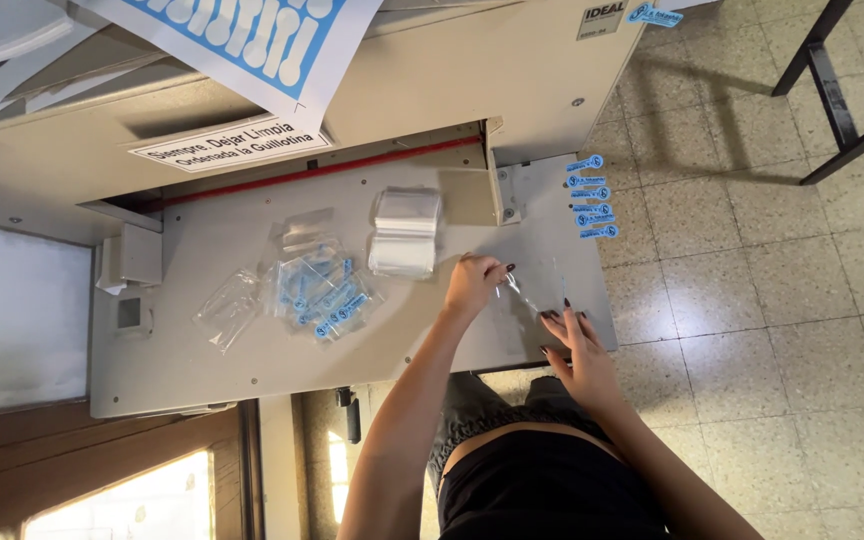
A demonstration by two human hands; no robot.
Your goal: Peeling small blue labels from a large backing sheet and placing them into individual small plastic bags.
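Observation:
My left hand (472,285) pinches one end of a small clear plastic bag (524,298) just above the grey table of a paper cutter (252,360). My right hand (574,345) lies next to it near the table's right front corner, fingers spread, with the fingertips resting on the bag's other end. A stack of empty clear bags (404,235) sits a little to the left of my left hand. Further left lies a loose pile of clear bags with blue labels inside (324,292).
A row of blue stickers (589,195) hangs along the table's right edge. One empty bag (224,312) lies at the far left. The cutter's housing and red line (322,170) close off the back. A printed blue-and-white sheet (252,40) lies on top. Tiled floor (772,300) and a dark metal frame (832,90) are to the right.

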